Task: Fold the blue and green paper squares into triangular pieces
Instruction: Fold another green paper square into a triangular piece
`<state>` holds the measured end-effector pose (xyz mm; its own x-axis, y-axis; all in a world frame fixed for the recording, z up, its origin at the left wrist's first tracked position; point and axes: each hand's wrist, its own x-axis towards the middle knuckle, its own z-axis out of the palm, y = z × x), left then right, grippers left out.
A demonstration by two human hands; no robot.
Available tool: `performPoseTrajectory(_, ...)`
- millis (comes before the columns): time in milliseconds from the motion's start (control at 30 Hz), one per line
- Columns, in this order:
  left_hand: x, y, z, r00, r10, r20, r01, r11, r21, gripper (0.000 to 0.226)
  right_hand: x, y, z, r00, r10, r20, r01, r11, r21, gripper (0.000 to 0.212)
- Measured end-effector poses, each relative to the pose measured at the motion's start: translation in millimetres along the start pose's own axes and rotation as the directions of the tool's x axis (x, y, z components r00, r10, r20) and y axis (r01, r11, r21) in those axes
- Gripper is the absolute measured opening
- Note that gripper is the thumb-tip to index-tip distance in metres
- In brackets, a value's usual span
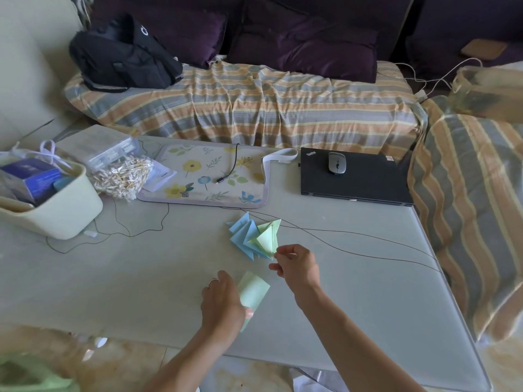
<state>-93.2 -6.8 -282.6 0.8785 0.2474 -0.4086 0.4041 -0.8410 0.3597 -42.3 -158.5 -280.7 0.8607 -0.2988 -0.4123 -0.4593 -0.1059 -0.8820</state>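
**Green paper in the left hand, right hand at the pile of folded triangles**

The left hand (222, 304) holds a green paper piece (254, 291) near the near edge of the table (113, 292). The fingers are curled around the left side of the paper, and the thumb tip shows under its lower part, so the paper is gripped between thumb and fingers. Most of the green piece sticks out to the right of this hand and looks lifted a little from the table top.

The right hand (295, 265) is farther and more to the right. Its thumb and forefinger are pressed together at the near right corner of the green folded triangles (267, 236), just touching the tip. Whether the fingers really pinch the paper or only touch it, I cannot tell. The other fingers are loosely bent.

The blue folded triangles (242, 236) lie directly to the left of the green ones, touching them, and together they make one small pile in the middle of the table, far from the left hand's paper.

Farther away lie a floral mat (198, 176) with a black cable (230, 168) on it, and to the right a closed black laptop (356, 179) with a grey mouse (336, 163) on top. On the left stand a pale basket (65, 210) and a bag of cotton swabs (124, 176).
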Motion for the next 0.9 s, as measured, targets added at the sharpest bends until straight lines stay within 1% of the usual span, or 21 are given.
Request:
performPoseTrajectory(100, 2, 0, -1, 0.999, -0.003, 0.038, 0.003, 1.000, -0.007, 0.066, -1, 1, -2, 1.000, -0.013, 0.013, 0.014, 0.999, -0.044, 0.015)
performPoseTrajectory(167, 2, 1, -3, 0.999, -0.007, 0.050, 0.005, 0.999, 0.043, 0.063, -2, 2, -5, 0.999, -0.015, 0.028, 0.018, 0.996, -0.091, 0.017)
performPoseTrajectory(233, 3, 1, -4, 0.998, -0.006, 0.059, 0.000, 0.996, 0.092, 0.061, -3, 4, -7, 0.997, 0.008, 0.081, 0.005, 0.988, -0.153, 0.018)
performPoseTrajectory(333, 4, 0, -3, 0.999, 0.018, 0.027, -0.021, 0.997, 0.081, 0.051, -7, 5, -11, 0.980, 0.033, 0.196, 0.020, 0.965, -0.263, 0.015)
performPoseTrajectory(433, 5, 3, -4, 0.999, 0.039, -0.013, -0.039, 0.998, -0.044, 0.031, -12, 5, -18, 0.966, 0.011, 0.258, 0.087, 0.926, -0.367, 0.032)
performPoseTrajectory(467, 4, 5, -7, 0.999, 0.034, -0.012, -0.035, 0.994, -0.106, 0.026, -13, 5, -21, 0.962, 0.002, 0.273, 0.106, 0.918, -0.381, 0.032)
performPoseTrajectory(567, 1, 13, -15, 0.999, 0.041, -0.005, -0.041, 0.961, -0.275, 0.015, -15, 6, -29, 0.952, -0.013, 0.305, 0.129, 0.923, -0.362, 0.015)
performPoseTrajectory(600, -1, 16, -17, 0.999, 0.039, -0.008, -0.040, 0.941, -0.336, 0.020, -15, 6, -32, 0.952, -0.017, 0.305, 0.125, 0.932, -0.340, 0.014)
performPoseTrajectory(667, -6, 20, -19, 0.999, 0.026, 0.022, -0.013, 0.894, -0.447, 0.031, -16, 7, -37, 0.953, -0.009, 0.303, 0.094, 0.960, -0.265, 0.019)
performPoseTrajectory(733, -8, 24, -19, 0.994, 0.047, 0.096, 0.013, 0.843, -0.538, 0.027, -18, 5, -42, 0.952, -0.019, 0.306, 0.077, 0.981, -0.180, 0.017)
performPoseTrajectory(800, -12, 29, -20, 0.985, 0.086, 0.152, 0.025, 0.790, -0.612, 0.021, -20, 2, -47, 0.952, -0.049, 0.301, 0.092, 0.987, -0.132, 0.012)
performPoseTrajectory(833, -13, 31, -18, 0.984, 0.095, 0.151, 0.021, 0.775, -0.631, 0.024, -20, 1, -50, 0.951, -0.061, 0.302, 0.104, 0.986, -0.129, 0.011)
performPoseTrajectory(900, -14, 34, -14, 0.993, 0.083, 0.082, -0.011, 0.770, -0.637, 0.027, -24, -2, -55, 0.947, -0.070, 0.315, 0.122, 0.982, -0.147, 0.010)
